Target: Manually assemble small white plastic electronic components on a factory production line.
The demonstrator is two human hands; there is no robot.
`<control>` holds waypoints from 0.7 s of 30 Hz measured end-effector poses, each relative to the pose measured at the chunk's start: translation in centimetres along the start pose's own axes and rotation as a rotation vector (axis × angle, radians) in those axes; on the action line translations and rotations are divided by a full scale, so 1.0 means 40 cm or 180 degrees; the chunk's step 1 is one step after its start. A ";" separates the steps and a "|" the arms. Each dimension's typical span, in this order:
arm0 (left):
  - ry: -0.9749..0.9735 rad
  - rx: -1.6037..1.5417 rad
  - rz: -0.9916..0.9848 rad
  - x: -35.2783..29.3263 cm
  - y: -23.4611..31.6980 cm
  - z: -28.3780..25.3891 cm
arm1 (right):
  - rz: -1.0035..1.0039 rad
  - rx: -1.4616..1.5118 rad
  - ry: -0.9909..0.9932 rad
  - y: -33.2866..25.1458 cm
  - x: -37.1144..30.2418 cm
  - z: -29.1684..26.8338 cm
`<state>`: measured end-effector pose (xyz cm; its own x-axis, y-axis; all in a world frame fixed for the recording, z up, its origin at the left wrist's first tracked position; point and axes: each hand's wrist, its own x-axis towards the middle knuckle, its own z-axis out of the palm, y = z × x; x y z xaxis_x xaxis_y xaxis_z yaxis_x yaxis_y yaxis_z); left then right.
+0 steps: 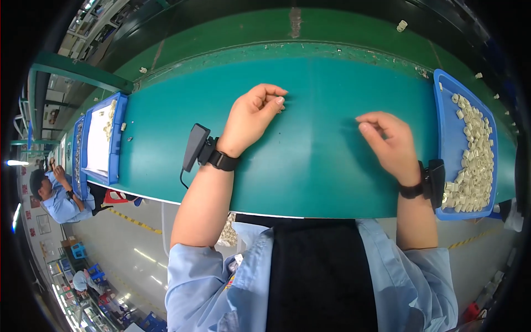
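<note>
Hands held over green tabletop (321, 160). Left hand (251, 117) fingers curled, tips pinched; whether small part is held cannot be told. Right hand (390, 143) fingers loosely bent, apparently bare. Small pale ring-shaped parts (475, 160) heaped in blue tray (446, 110) beside right wrist. Parts judged light, rigid, smooth, prone to rolling; best pinched across outer wall by fingertips.

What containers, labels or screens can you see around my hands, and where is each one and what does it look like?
Blue tray: right of the right hand, rectangular, shallow, full of small cream cylindrical parts.
Second blue tray: far left of the left hand, rectangular, with a white sheet or liner inside and a few cream parts.
More blue trays: beyond it at the left edge, contents unclear.
No screens or readable labels show.
</note>
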<state>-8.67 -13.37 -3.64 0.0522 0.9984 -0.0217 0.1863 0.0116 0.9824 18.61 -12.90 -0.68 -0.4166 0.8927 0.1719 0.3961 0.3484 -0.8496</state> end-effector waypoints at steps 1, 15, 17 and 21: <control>0.0025 0.0246 0.0110 -0.002 -0.001 0.006 | 0.0036 -0.0018 0.0021 0.009 0.006 -0.004; 0.0012 0.0818 0.0455 -0.013 0.000 0.026 | 0.0743 0.0230 0.0717 0.128 0.037 -0.068; -0.0032 0.0869 0.0429 -0.012 -0.006 0.022 | 0.0722 0.0244 0.0727 0.128 0.036 -0.068; -0.0004 0.0839 0.0522 -0.010 -0.018 0.017 | 0.0624 0.0235 0.0647 0.113 0.034 -0.059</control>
<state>-8.18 -13.83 -4.46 0.1037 0.9857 0.1326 0.4233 -0.1644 0.8910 21.76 -9.43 -3.12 -0.1624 0.9825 0.0908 0.3891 0.1484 -0.9092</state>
